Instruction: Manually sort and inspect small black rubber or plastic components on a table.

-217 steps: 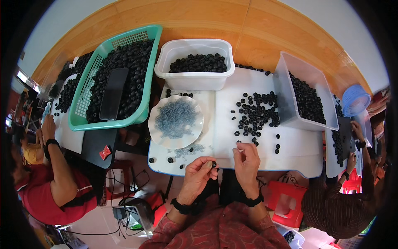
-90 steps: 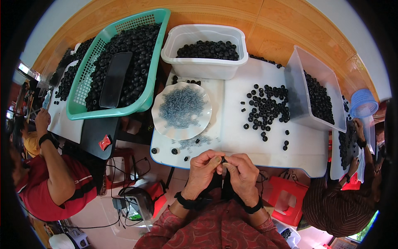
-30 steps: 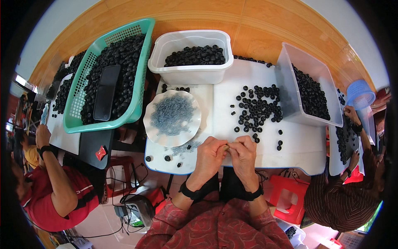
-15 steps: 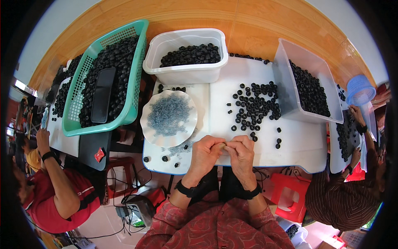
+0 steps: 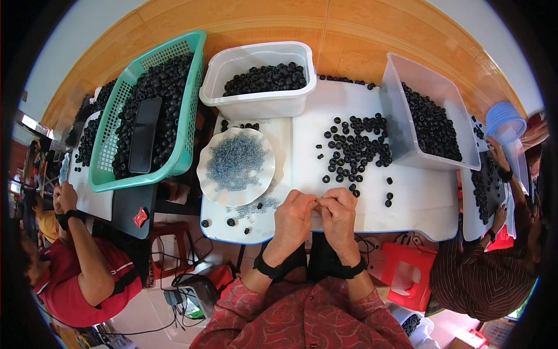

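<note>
My left hand [image 5: 293,215] and my right hand [image 5: 338,214] meet fingertip to fingertip over the front edge of the white table [image 5: 407,209]. Both are closed in a pinch, and whatever lies between the fingers is hidden. Left of my hands sits a white wavy-rimmed plate [image 5: 264,181] heaped with small clear bluish pieces [image 5: 235,160], some of them spilled beside it. Beyond my right hand, many black ring-shaped parts [image 5: 351,148] are scattered on the tabletop. A few more black parts [image 5: 231,222] lie near the front left edge.
A white tub [image 5: 256,107] and a translucent bin [image 5: 418,154] hold black parts at the back. A green basket [image 5: 174,166] at left carries more, with a black phone [image 5: 145,135] on top. People sit at both sides; a red stool [image 5: 407,267] stands at right.
My hands stay pinched together, with the left wrist shifted slightly right. The person at left has brought both hands together; the view has tilted a little.
</note>
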A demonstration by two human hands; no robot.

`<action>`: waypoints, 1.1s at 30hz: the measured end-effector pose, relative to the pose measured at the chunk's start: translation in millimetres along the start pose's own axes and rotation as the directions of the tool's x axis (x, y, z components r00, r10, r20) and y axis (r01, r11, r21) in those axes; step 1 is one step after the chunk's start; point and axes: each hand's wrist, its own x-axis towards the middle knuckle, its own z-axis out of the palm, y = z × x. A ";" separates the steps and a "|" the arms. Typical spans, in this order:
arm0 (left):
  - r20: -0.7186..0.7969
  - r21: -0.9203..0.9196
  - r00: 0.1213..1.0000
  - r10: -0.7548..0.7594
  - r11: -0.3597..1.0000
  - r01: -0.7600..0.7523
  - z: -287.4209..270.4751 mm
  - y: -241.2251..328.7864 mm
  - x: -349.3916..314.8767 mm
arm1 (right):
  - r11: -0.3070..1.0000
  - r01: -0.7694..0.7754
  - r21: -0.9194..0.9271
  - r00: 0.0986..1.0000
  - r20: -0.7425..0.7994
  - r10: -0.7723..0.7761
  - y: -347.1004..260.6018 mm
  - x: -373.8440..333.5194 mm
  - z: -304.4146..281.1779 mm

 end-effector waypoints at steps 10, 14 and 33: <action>0.025 0.148 0.998 0.057 0.987 -0.060 3.5 10.8 -5.2 | 0.999 -0.021 0.031 0.997 0.075 0.019 -2.3 1.5 -7.8; 0.039 0.229 0.991 0.127 0.964 -0.133 5.0 10.7 -6.4 | 0.955 -0.182 0.236 0.983 0.050 0.175 -3.1 -4.8 -8.3; 0.132 0.023 0.981 0.145 0.989 -0.149 9.5 2.9 -10.4 | 0.915 0.022 0.402 0.968 0.219 -0.119 -32.3 20.9 8.8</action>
